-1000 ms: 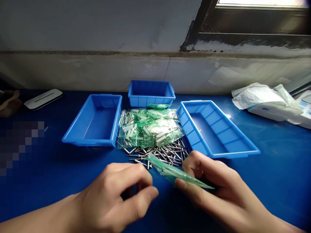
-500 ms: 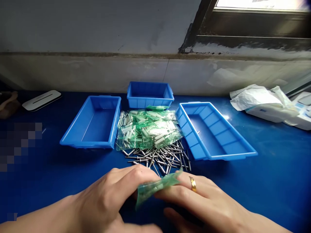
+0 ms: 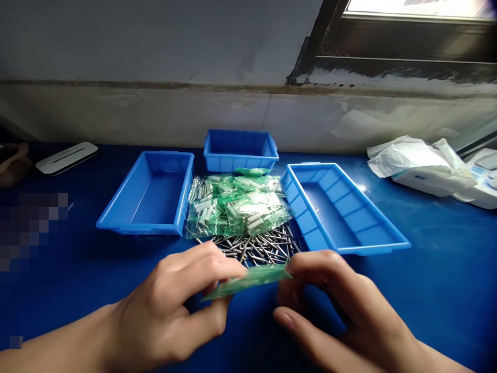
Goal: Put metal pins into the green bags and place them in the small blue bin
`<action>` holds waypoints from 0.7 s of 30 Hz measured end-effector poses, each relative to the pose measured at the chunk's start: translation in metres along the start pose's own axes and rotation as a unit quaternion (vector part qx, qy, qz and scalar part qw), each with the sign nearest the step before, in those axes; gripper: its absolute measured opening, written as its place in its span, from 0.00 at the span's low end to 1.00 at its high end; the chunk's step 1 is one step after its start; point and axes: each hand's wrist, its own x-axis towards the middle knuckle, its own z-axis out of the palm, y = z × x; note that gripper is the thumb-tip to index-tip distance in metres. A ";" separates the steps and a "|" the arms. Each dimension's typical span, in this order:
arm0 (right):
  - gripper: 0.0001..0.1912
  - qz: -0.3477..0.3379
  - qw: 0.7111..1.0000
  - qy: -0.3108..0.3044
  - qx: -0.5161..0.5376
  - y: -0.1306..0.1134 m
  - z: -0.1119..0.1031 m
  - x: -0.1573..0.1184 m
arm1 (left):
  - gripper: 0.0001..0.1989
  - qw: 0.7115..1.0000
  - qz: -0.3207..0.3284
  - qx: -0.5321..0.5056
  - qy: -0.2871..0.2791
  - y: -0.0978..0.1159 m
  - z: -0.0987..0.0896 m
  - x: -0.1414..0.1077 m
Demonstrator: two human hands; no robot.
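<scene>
Between thumb and fingers, my left hand (image 3: 174, 305) pinches a green plastic packet (image 3: 254, 277) held nearly flat above the blue table. My right hand (image 3: 341, 305) is at the packet's right end, fingers curled and touching its edge, with the thumb apart below. Behind the hands, metal rivets (image 3: 264, 248) lie in a loose pile. Green-tinted clear packets (image 3: 240, 204) with white plastic pieces inside are heaped just beyond, partly over the rivets.
Three blue bins stand around the heap: one at left (image 3: 149, 194), one behind (image 3: 240, 150), one at right (image 3: 345, 207) with a small piece inside. A white device (image 3: 68, 158) lies far left, crumpled white paper (image 3: 411, 158) at right.
The packet has risen and levelled out. My left hand has moved up, its thumb now against the packet. My right hand has shifted right and up, its fingers curling and the thumb coming into view.
</scene>
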 end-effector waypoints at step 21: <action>0.12 0.104 0.994 -0.039 0.026 0.007 -0.002 0.002 | 0.14 1.000 -0.002 0.021 -0.008 -0.002 0.001 0.001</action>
